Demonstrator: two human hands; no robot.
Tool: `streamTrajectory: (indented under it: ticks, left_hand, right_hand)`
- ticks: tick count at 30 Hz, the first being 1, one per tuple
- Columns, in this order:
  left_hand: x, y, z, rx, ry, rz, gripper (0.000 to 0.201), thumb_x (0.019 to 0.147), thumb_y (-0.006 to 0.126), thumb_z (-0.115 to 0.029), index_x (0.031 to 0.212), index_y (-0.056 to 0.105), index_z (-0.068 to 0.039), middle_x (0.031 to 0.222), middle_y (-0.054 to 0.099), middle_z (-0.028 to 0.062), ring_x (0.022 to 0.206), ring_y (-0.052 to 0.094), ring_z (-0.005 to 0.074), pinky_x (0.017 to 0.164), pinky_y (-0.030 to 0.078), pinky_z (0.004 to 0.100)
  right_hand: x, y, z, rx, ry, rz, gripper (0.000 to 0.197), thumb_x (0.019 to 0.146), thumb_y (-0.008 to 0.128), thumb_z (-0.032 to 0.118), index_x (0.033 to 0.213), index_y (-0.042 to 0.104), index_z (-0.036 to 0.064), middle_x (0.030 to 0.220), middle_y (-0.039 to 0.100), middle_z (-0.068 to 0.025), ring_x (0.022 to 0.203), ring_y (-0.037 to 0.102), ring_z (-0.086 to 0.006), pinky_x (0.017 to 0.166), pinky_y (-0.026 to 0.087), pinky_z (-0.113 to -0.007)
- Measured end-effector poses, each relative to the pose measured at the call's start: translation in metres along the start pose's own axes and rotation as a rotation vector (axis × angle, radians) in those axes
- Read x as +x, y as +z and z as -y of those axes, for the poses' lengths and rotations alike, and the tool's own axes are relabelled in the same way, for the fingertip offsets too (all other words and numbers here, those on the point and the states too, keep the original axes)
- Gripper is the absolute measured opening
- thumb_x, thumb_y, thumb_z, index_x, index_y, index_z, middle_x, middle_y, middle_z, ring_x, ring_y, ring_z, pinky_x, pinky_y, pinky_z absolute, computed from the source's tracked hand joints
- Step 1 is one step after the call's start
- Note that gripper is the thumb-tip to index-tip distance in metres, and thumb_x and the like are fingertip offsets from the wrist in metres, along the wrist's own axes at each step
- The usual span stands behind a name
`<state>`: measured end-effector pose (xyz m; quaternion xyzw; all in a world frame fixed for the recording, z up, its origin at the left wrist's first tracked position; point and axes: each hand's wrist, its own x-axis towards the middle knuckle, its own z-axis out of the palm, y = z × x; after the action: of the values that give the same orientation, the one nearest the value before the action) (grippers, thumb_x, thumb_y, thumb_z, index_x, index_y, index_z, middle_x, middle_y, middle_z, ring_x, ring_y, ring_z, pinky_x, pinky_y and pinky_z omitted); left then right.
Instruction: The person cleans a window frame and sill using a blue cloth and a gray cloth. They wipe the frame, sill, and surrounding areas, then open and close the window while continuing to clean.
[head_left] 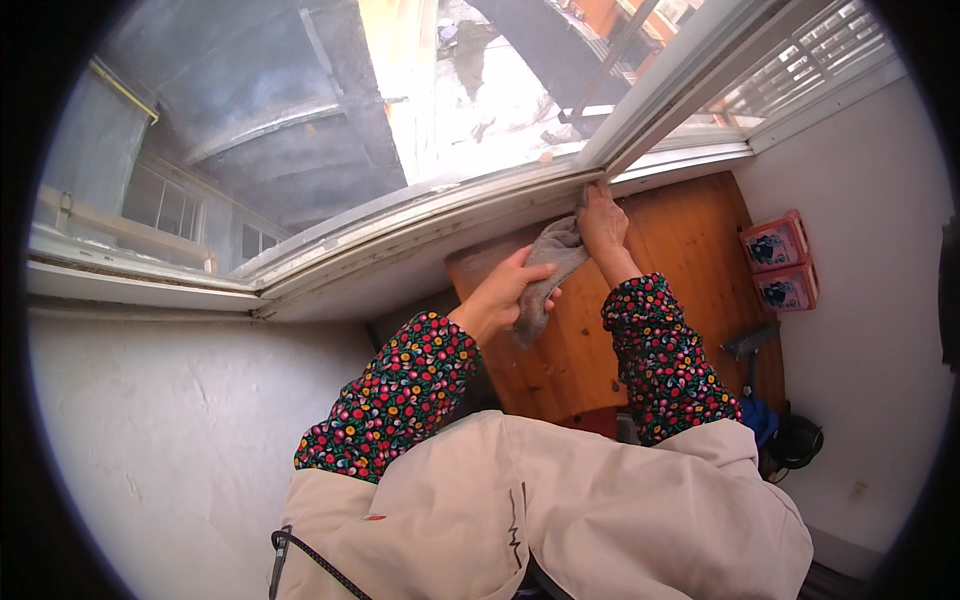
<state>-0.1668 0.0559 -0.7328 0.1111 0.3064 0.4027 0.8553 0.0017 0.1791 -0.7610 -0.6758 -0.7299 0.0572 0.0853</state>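
A grey cloth (557,258) hangs between my two hands, above a wooden table. My left hand (503,291) grips its lower part, with the thumb laid over the fabric and the fingertips showing on the far side. My right hand (603,226) is closed at the cloth's upper end and reaches up to the window frame (597,165), where the sill meets an upright bar. Its fingertips press in at that corner, and part of the cloth there is hidden behind the hand.
Below my hands stands a brown wooden table (690,235). Two pink boxes (780,265) sit at its right edge by the white wall (870,200). A black squeegee-like tool (750,342) and a black pot-like thing (797,441) are at lower right. Window glass (270,110) spans the far side.
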Motion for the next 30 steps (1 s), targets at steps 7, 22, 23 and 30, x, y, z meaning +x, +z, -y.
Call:
streamTrajectory:
  ticks: [7, 22, 23, 30]
  left_hand:
    - [-0.003, -0.010, 0.006, -0.071, 0.017, -0.011, 0.035, 0.086, 0.056, -0.008, 0.119, 0.043, -0.007, 0.094, 0.054, 0.0083, 0.067, 0.059, 0.0175, 0.047, 0.050, 0.0288]
    - [-0.037, -0.013, -0.003, -0.043, 0.006, -0.141, 0.047, 0.085, 0.054, -0.006, 0.129, 0.039, -0.010, 0.096, 0.054, 0.0082, 0.065, 0.056, 0.0170, 0.045, 0.047, 0.0285]
    - [-0.039, -0.012, -0.004, -0.038, 0.008, -0.151, 0.048, 0.084, 0.054, -0.005, 0.130, 0.038, -0.009, 0.095, 0.054, 0.0089, 0.063, 0.056, 0.0171, 0.044, 0.046, 0.0283]
    - [-0.054, 0.002, 0.002, 0.103, 0.017, -0.033, 0.051, 0.084, 0.057, -0.005, 0.131, 0.038, -0.010, 0.098, 0.054, 0.0070, 0.064, 0.057, 0.0158, 0.045, 0.047, 0.0274]
  right_hand:
    - [0.005, -0.001, -0.004, -0.126, -0.275, 0.025, 0.028, 0.075, 0.054, 0.009, 0.102, 0.056, 0.0032, 0.118, 0.051, -0.0137, 0.081, 0.061, -0.0380, 0.071, 0.050, -0.046]
    - [-0.012, 0.015, 0.009, 0.291, -0.062, -0.101, 0.028, 0.075, 0.053, 0.009, 0.100, 0.058, -0.0018, 0.106, 0.057, -0.0197, 0.084, 0.061, -0.0336, 0.076, 0.050, -0.039]
    - [-0.015, 0.016, 0.004, 0.553, 0.048, -0.066, 0.028, 0.076, 0.051, 0.010, 0.100, 0.058, -0.0018, 0.103, 0.059, -0.0180, 0.085, 0.061, -0.0317, 0.077, 0.049, -0.039]
    - [-0.027, -0.011, -0.033, 1.923, 0.595, 0.333, 0.018, 0.085, 0.053, 0.015, 0.094, 0.058, 0.0008, 0.090, 0.063, -0.0121, 0.081, 0.061, -0.0244, 0.073, 0.050, -0.036]
